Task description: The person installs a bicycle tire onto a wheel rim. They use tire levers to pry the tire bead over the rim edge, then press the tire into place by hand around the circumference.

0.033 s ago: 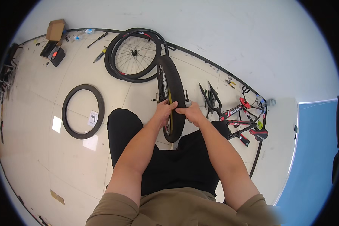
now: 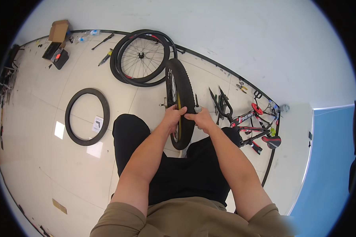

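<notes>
Between my knees a bicycle wheel (image 2: 182,91) with a knobby black tyre stands upright, its tread partly toward me. My left hand (image 2: 173,117) is closed on the tyre's left side, the thumb on the tread. A yellow strip (image 2: 178,102) shows along that side near the fingers. In my right hand (image 2: 203,118) is a screwdriver (image 2: 197,108) with a pale handle, its dark shaft pointing away from me. My right thumb presses the tread beside the left thumb. My right fingertips are partly hidden.
Another wheel with tyres (image 2: 140,57) lies by the wall. A loose tyre (image 2: 87,140) rests on the left floor, a white card (image 2: 97,124) beside its inner edge. To the right are a bicycle frame (image 2: 244,118) and pliers (image 2: 241,87). An opened box (image 2: 58,31) stands far left.
</notes>
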`<state>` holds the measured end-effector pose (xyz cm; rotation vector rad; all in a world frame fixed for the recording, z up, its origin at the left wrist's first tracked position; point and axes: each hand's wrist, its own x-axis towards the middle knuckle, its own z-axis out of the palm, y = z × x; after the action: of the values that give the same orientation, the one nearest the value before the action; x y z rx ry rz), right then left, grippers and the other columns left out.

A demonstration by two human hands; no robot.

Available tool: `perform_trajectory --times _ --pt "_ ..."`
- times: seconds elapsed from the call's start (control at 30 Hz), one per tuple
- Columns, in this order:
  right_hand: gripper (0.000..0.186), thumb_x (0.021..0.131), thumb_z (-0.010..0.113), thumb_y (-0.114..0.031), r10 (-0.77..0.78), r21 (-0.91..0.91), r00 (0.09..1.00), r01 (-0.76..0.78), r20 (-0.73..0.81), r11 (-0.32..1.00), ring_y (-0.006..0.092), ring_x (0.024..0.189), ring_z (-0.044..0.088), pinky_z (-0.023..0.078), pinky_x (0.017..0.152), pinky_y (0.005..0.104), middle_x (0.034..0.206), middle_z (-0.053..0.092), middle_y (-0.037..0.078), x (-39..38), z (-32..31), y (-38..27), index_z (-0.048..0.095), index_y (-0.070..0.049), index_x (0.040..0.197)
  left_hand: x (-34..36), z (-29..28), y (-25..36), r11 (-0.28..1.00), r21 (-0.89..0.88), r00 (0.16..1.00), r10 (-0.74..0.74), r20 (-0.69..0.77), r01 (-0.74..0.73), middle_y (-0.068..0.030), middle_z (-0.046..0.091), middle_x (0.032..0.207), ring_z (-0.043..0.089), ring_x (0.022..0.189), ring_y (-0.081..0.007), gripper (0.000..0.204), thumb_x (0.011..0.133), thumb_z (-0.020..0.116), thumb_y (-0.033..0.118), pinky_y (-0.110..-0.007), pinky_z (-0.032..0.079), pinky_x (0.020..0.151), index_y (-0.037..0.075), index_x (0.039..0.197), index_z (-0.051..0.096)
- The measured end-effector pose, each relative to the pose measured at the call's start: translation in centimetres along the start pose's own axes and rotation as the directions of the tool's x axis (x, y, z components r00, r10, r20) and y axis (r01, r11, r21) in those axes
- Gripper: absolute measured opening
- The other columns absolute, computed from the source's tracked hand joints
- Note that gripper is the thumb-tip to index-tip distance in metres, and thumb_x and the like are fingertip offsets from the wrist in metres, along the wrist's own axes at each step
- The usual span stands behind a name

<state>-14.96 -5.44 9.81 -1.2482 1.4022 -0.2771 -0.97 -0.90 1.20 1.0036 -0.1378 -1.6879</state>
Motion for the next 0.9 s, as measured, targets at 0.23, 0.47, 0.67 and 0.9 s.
perform_trajectory --times 0.23,0.47,0.67,0.9 --pt "0.026 0.081 0.084 -0.022 0.009 0.044 1.000 -0.008 -0.022 0.999 0.0101 0.056 0.052 0.038 0.046 0.0284 0.077 0.064 0.001 -0.3 0.6 3.0 0.071 -0.006 0.098 -0.5 0.5 -0.1 0.989 0.150 0.997 0.004 -0.083 0.009 -0.0136 0.068 0.108 0.068 0.091 -0.0232 0.031 0.095 0.071 0.013 -0.041 0.058 0.081 -0.001 0.120 0.060" --pt "0.051 0.079 0.084 -0.039 -0.062 0.168 0.926 0.133 -0.372 0.977 0.0153 0.074 0.061 0.050 0.062 0.0334 0.087 0.068 0.006 1.2 -2.2 1.9 0.067 -0.001 0.108 -2.1 1.2 -2.3 0.979 0.193 0.995 -0.049 -0.091 0.066 -0.0105 0.069 0.104 0.065 0.090 -0.0189 0.029 0.093 0.073 0.012 -0.034 0.054 0.081 -0.002 0.116 0.064" --pt "0.071 0.080 0.074 -0.060 -0.235 -0.713 0.893 -0.125 -0.384 0.689 0.0381 0.100 0.071 0.055 0.086 0.0455 0.100 0.073 0.023 -1.6 1.2 -5.7 0.064 0.004 0.110 -1.8 1.1 -4.6 0.971 0.235 0.995 -0.015 -0.098 0.038 -0.0076 0.069 0.098 0.067 0.083 -0.0177 0.023 0.094 0.070 0.006 -0.034 0.055 0.075 0.001 0.115 0.063" --pt "0.060 0.083 0.071 -0.055 -0.269 -0.678 0.869 -0.098 -0.415 0.729 0.0391 0.100 0.071 0.055 0.088 0.0486 0.102 0.074 0.023 1.1 1.2 -3.6 0.071 -0.001 0.110 -1.9 1.0 -4.2 0.980 0.195 0.996 -0.032 -0.079 0.047 -0.0069 0.068 0.098 0.063 0.086 -0.0157 0.025 0.092 0.073 0.009 -0.032 0.051 0.081 0.000 0.113 0.064"
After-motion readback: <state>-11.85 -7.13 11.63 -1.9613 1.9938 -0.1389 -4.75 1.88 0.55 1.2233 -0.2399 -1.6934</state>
